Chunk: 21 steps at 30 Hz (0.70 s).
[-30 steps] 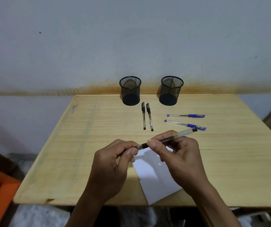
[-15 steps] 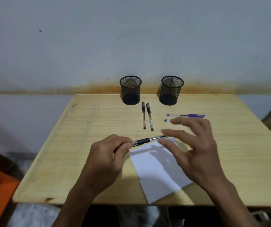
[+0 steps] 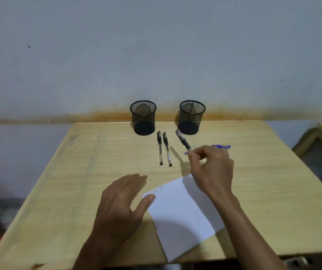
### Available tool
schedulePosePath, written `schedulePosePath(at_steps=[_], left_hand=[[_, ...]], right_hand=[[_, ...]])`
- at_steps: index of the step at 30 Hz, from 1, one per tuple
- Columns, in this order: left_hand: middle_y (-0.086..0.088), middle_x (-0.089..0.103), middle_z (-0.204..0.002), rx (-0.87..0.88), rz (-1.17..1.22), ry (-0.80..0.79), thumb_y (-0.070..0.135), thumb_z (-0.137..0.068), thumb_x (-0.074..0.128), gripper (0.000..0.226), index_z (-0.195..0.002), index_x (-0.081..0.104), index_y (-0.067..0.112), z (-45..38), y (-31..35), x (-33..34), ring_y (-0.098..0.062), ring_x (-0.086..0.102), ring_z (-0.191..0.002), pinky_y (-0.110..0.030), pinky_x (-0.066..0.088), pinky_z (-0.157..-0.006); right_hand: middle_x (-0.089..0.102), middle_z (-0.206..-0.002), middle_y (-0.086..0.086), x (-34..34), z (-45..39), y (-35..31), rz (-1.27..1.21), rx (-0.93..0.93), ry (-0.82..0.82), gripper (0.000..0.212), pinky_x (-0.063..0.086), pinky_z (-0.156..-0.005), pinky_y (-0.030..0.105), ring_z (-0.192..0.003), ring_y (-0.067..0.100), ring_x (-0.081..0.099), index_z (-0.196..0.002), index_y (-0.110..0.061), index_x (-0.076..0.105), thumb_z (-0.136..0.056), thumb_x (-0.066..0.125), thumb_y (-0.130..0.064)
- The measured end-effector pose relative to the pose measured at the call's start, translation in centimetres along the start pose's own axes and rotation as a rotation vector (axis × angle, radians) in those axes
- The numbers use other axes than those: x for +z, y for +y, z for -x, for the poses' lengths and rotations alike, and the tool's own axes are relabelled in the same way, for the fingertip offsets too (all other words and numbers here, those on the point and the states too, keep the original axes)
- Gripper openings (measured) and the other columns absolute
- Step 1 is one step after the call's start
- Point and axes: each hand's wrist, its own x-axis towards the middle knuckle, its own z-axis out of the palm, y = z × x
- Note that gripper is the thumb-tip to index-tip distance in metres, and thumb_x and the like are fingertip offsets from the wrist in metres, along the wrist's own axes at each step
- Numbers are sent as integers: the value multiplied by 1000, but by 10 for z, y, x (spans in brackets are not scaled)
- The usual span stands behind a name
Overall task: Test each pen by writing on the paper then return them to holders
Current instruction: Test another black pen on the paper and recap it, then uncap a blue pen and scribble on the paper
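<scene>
Up near the far edge of the pale wooden surface (image 3: 263, 191), two black mesh holders: left holder (image 3: 143, 117) and right holder (image 3: 191, 117), both upright, set apart from each other and close to the wall (image 3: 156, 45). Just in front of the gap between them, two black pens (image 3: 164, 148) lying side by side, nearly parallel, caps toward the holders, tips toward the viewer. Right hand (image 3: 211, 168) raised over the surface to the right of that pair, fingers pinched on a capped black pen (image 3: 182, 139) near its lower end, pen tilted with the cap end up and to the left, pointing toward the base of the right holder. Behind that hand, a blue pen (image 3: 219, 146) lying crosswise on the surface, mostly covered by the knuckles; just below it, the end of a second blue pen (image 3: 186, 153) peeking out at the fingertips, the rest hidden. Nearer the viewer, a white sheet of paper (image 3: 181, 213) turned at an angle, faint writing marks near its upper left edge, too small to read. Left hand (image 3: 121, 203) spread flat and holding nothing, palm down over the surface, thumb tip touching the paper's left corner, fingers blurred. Orange-brown staining along the wall at the level of the surface's far edge.
</scene>
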Motion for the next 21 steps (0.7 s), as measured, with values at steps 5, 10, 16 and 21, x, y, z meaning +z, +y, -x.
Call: schedulePosePath(at_steps=[5, 10, 16, 21], left_hand=[[0, 65, -132, 59, -190, -85, 65, -82, 56, 51, -116, 72, 31, 9, -18, 20, -22, 56, -129, -57, 41, -104], [-1, 65, -133, 99, -230, -89, 67, -83, 54, 49, -113, 73, 33, 7, -21, 22, -24, 57, -128, -58, 43, -101], [3, 65, -133, 86, -242, -101, 69, -82, 54, 49, -113, 72, 37, 5, -23, 23, -21, 56, -129, -57, 43, -103], [3, 64, -135, 89, -237, -99, 69, -82, 54, 49, -115, 71, 37, 6, -26, 25, -20, 55, -130, -58, 42, -103]], right_hand=[[68, -90, 2, 38, -31, -25, 205, 213, -174, 27, 35, -90, 40, -107, 27, 56, -95, -22, 76, -95, 57, -41], [71, -93, 6, 70, -43, -27, 298, 271, -233, 28, 32, -85, 41, -102, 30, 59, -91, -19, 73, -94, 55, -40], [72, -93, 6, 81, -49, -25, 343, 287, -218, 29, 36, -90, 43, -98, 28, 60, -90, -17, 70, -94, 57, -42], [72, -95, 6, 75, -44, -24, 367, 239, -221, 38, 36, -90, 42, -103, 29, 60, -93, -17, 73, -95, 54, -50]])
